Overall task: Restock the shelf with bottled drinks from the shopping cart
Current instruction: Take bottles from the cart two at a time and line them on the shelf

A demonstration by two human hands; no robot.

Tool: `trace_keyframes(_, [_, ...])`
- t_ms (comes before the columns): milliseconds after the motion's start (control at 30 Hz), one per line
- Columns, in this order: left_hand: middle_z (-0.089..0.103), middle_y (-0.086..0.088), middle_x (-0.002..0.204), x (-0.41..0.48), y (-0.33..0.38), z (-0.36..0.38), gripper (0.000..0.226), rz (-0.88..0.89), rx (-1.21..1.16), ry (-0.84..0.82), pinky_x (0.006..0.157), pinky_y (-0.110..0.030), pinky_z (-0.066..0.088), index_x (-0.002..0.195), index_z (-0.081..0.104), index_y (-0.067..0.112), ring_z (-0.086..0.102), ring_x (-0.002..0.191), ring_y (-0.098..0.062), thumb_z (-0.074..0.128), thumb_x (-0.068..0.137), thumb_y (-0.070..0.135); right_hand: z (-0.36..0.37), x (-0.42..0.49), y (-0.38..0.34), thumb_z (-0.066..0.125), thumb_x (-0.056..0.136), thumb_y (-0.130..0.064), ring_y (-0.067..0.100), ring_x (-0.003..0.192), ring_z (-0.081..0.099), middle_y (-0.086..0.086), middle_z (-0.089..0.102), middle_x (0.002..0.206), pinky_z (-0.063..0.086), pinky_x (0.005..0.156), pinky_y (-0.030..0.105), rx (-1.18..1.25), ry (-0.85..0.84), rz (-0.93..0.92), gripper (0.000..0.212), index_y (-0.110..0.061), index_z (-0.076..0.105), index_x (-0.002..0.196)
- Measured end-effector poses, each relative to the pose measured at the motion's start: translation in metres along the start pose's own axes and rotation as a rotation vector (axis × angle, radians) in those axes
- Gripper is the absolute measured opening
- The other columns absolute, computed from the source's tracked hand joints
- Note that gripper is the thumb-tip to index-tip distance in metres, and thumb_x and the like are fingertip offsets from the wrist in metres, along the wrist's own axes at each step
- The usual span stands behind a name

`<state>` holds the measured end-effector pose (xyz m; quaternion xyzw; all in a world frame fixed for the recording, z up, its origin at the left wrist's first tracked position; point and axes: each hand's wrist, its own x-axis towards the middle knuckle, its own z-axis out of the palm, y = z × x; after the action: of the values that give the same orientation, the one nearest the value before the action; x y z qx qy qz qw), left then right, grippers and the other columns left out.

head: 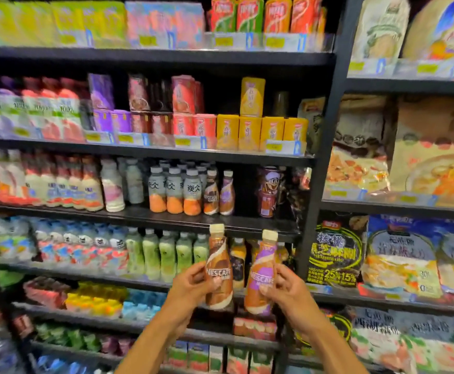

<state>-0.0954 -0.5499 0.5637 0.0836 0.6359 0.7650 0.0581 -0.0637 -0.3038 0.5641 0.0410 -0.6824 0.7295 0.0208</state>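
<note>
Before the dark shelf (pixel 139 215), stocked with rows of drinks (pixel 174 190), two Nescafé bottles are held up, close together but apart. The left hand (pixel 190 287) is curled round the brown bottle (pixel 218 268), which is held upright. The right hand (pixel 288 290) is curled round the purple bottle (pixel 261 276), which is slightly tilted. A matching pair (pixel 211 194) is seen standing side by side on a board above.

Lower centre, the brown bottle (pixel 219 268) and the purple bottle (pixel 261 278) each read "NESCAFE". Right of them, a black bag (pixel 333 255) shows "25%" and "15%". At the left edge, above the middle, cartons (pixel 66 114) bear "100%". Mid-frame, grey bottles (pixel 174 190) carry Chinese characters.
</note>
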Motion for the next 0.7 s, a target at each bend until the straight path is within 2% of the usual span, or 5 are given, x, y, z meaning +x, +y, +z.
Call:
trace_keyframes(233, [0.079, -0.002, 0.106, 0.137, 0.046, -0.029, 0.050, 0.171, 0.167, 0.024, 0.079, -0.025, 0.057, 0.117, 0.069, 0.022, 0.073, 0.100, -0.018, 0.085, 0.072, 0.007, 0.010, 0.147, -0.030, 0.085, 0.083, -0.013, 0.017, 0.114, 0.071, -0.002, 0.077, 0.118, 0.054, 0.098, 0.036, -0.174, -0.021, -0.151, 0.051, -0.026, 0.065, 0.129])
trace_keyframes(367, [0.075, 0.029, 0.099, 0.190, 0.060, -0.040, 0.050, 0.255, 0.307, 0.041, 0.078, -0.013, 0.053, 0.113, 0.066, 0.037, 0.070, 0.096, 0.006, 0.087, 0.076, 0.011, 0.023, 0.208, -0.040, 0.085, 0.073, -0.030, 0.008, 0.115, 0.069, -0.012, 0.075, 0.120, 0.052, 0.099, 0.028, -0.264, 0.019, -0.241, 0.062, -0.030, 0.062, 0.130])
trace_keyframes(467, [0.072, 0.037, 0.096, 0.219, 0.059, -0.046, 0.051, 0.321, 0.408, 0.060, 0.078, -0.010, 0.049, 0.108, 0.063, 0.045, 0.067, 0.094, 0.012, 0.087, 0.077, 0.012, 0.029, 0.245, -0.033, 0.084, 0.081, -0.016, 0.012, 0.114, 0.070, -0.009, 0.075, 0.120, 0.056, 0.100, 0.037, -0.302, 0.032, -0.273, 0.056, -0.031, 0.061, 0.130])
trace_keyframes(567, [0.073, 0.033, 0.094, 0.242, 0.049, -0.053, 0.052, 0.359, 0.433, 0.089, 0.076, -0.011, 0.052, 0.110, 0.063, 0.042, 0.069, 0.092, 0.010, 0.085, 0.079, 0.007, 0.033, 0.270, -0.023, 0.080, 0.087, -0.008, 0.013, 0.114, 0.070, -0.008, 0.074, 0.121, 0.057, 0.101, 0.041, -0.339, 0.027, -0.253, 0.055, -0.033, 0.058, 0.131])
trace_keyframes(700, [0.064, 0.017, 0.119, 0.266, 0.030, -0.062, 0.057, 0.445, 0.551, 0.119, 0.092, -0.029, 0.058, 0.133, 0.059, 0.035, 0.066, 0.108, -0.003, 0.082, 0.084, 0.017, 0.039, 0.286, -0.010, 0.076, 0.089, -0.007, 0.012, 0.117, 0.067, -0.004, 0.067, 0.127, 0.056, 0.099, 0.030, -0.377, 0.046, -0.244, 0.053, -0.040, 0.055, 0.124])
